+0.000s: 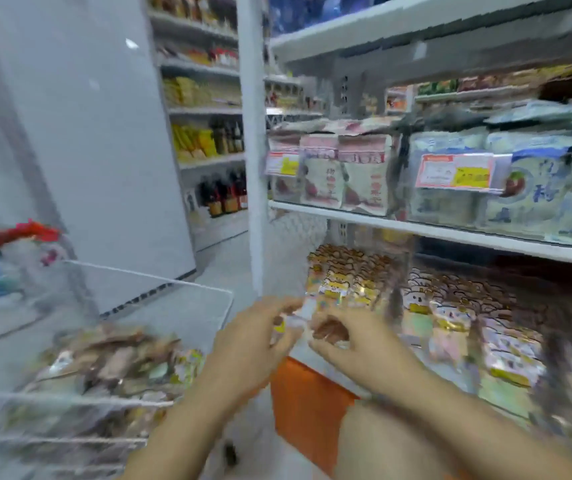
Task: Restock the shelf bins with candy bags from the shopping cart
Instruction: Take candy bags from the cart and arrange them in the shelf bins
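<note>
The whole view is blurred by motion. Both my hands meet in front of the lower shelf bin point(395, 271). My left hand point(253, 337) and my right hand point(343, 336) hold a small clear candy bag point(300, 315) between them, fingers curled round its edges. The bin behind it holds several yellow and brown candy bags point(346, 275). The wire shopping cart point(160, 282) stands at lower left, with a pile of brown and yellow candy bags point(111, 358) in its basket.
An upper shelf point(433, 230) carries pink and blue snack packs behind price tags. An orange shelf base point(305, 403) sits below my hands. A white shelf post point(253, 150) stands between cart and shelf. Bottles and packs fill far shelves down the aisle.
</note>
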A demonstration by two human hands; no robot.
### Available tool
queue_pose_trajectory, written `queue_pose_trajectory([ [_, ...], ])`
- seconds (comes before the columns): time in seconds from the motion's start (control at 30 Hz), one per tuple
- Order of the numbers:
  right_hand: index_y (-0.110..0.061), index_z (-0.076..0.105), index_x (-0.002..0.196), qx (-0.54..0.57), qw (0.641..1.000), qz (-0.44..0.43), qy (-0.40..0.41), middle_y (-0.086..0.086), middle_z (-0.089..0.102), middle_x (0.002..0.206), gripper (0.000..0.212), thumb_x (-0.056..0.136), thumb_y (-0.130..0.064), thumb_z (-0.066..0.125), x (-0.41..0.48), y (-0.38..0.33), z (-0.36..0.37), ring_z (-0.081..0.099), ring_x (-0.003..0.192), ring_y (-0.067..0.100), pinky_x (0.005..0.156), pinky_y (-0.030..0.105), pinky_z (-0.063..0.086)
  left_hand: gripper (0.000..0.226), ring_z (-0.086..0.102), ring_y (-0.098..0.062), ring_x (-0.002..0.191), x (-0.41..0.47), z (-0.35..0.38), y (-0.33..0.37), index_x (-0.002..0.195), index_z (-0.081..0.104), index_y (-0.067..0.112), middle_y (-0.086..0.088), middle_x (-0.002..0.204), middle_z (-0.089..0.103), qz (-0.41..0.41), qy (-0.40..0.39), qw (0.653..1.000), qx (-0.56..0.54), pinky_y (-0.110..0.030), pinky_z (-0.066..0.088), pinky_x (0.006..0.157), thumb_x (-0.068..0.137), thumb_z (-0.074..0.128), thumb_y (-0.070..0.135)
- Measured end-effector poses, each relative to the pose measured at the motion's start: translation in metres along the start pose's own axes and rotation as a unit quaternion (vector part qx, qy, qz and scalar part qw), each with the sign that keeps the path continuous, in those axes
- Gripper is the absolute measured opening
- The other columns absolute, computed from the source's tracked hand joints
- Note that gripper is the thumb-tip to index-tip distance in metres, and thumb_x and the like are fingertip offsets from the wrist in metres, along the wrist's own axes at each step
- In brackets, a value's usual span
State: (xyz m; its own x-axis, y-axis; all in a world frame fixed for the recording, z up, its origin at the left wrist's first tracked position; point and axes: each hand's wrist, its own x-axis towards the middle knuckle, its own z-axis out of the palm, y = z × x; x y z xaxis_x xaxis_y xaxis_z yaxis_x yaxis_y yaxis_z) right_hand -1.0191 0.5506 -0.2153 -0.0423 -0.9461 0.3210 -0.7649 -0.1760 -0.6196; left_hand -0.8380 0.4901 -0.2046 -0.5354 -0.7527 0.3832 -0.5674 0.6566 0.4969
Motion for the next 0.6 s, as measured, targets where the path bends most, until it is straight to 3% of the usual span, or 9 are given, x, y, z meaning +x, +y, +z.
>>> queue_pose_trajectory([
  [0.13, -0.019, 0.071, 0.09, 0.047, 0.995, -0.058, -0.066, -0.008, 0.071, 0.082, 0.006, 0.085, -0.017, 0.074, 0.047, -0.042, 0.063, 0.066, 0.079, 0.004, 0.075, 0.019, 0.052, 0.031, 0.061, 0.001, 0.103, -0.026, -0.044, -0.074, 0.126, 0.059, 0.038, 0.022, 0.124, 0.061, -0.099, 0.04, 0.994, 0.018, -0.031, 0.051, 0.092, 0.095, 0.063, 0.039],
  [0.33, -0.03, 0.067, 0.093, -0.029, 0.976, -0.137, -0.167, -0.013, 0.069, 0.091, 0.005, 0.088, -0.031, 0.066, 0.103, -0.066, 0.138, 0.063, 0.088, 0.003, 0.082, 0.032, 0.052, 0.038, 0.062, -0.007, 0.111, -0.053, -0.088, -0.155, 0.13, 0.057, 0.034, 0.014, 0.125, 0.063, -0.226, 0.067, 0.971, 0.045, -0.038, 0.051, 0.097, 0.094, 0.065, 0.036],
  [0.5, -0.03, 0.066, 0.109, -0.154, 0.941, -0.144, -0.266, -0.011, 0.069, 0.104, 0.026, 0.09, -0.046, 0.061, 0.141, -0.073, 0.173, 0.063, 0.099, 0.011, 0.087, 0.035, 0.052, 0.037, 0.06, -0.014, 0.117, -0.056, -0.118, -0.184, 0.133, 0.056, 0.036, 0.013, 0.132, 0.061, -0.27, 0.133, 0.946, 0.122, -0.039, 0.05, 0.095, 0.096, 0.062, 0.033],
  [0.6, -0.026, 0.069, 0.108, -0.096, 0.926, -0.151, -0.333, -0.008, 0.069, 0.102, 0.024, 0.088, -0.039, 0.069, 0.158, -0.094, 0.192, 0.063, 0.093, 0.011, 0.083, 0.03, 0.051, 0.033, 0.061, -0.013, 0.116, -0.068, -0.14, -0.203, 0.129, 0.057, 0.037, 0.015, 0.129, 0.062, -0.308, 0.199, 0.925, 0.099, -0.039, 0.05, 0.093, 0.097, 0.06, 0.031],
])
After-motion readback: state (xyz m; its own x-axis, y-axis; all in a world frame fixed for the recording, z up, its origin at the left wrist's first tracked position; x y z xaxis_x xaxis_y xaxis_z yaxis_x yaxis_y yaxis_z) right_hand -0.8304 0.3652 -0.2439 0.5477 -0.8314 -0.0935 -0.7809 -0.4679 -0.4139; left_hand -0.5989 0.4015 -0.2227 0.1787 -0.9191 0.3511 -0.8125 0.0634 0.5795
